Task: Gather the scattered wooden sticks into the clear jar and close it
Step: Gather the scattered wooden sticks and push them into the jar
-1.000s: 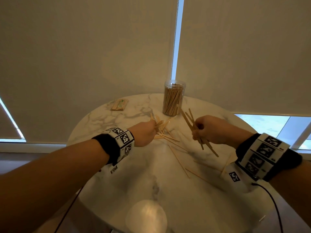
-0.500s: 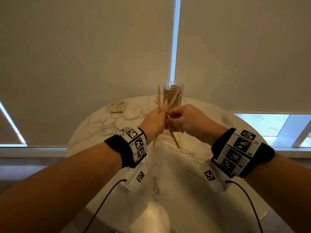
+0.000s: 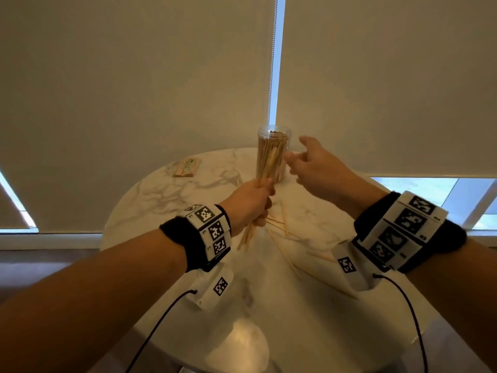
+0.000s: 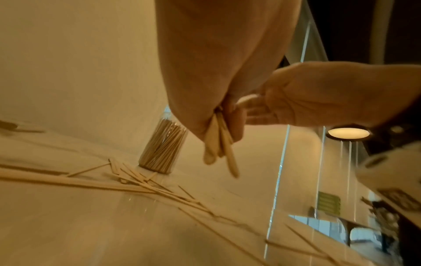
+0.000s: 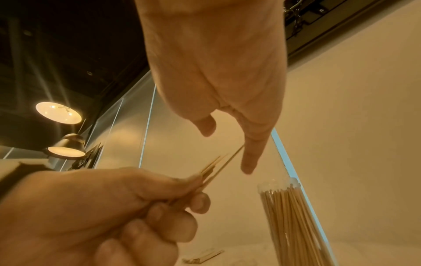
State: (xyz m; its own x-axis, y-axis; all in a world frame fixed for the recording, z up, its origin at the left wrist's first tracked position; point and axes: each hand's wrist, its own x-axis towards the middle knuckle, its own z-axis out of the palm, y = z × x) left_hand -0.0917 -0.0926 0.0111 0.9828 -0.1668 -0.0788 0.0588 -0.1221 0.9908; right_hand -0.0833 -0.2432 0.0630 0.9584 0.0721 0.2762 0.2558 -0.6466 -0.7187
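The clear jar [image 3: 272,154] stands lidless at the far side of the table, packed with upright wooden sticks; it also shows as the jar [image 4: 163,149] and the jar [image 5: 293,216]. My left hand [image 3: 265,189] grips a bundle of sticks [image 3: 247,236] just in front of the jar, above the table; the wrist views show the bundle [image 4: 219,144] and its tips [image 5: 216,167]. My right hand [image 3: 294,149] is open beside the jar's right wall, fingers [image 5: 249,158] spread and holding nothing. Loose sticks [image 3: 282,249] lie scattered on the marble; the scattered sticks [image 4: 136,181] reach the jar's foot.
The round marble table [image 3: 150,200] ends at a curved edge on the left and near side. A flat packet of sticks [image 3: 187,166] lies at the far left. Closed blinds and a bead chain [image 3: 272,76] hang right behind the jar.
A second ago each hand was picking up sticks. The hands then met, the right passed its sticks to the left, let go and moved open to the jar's right side.
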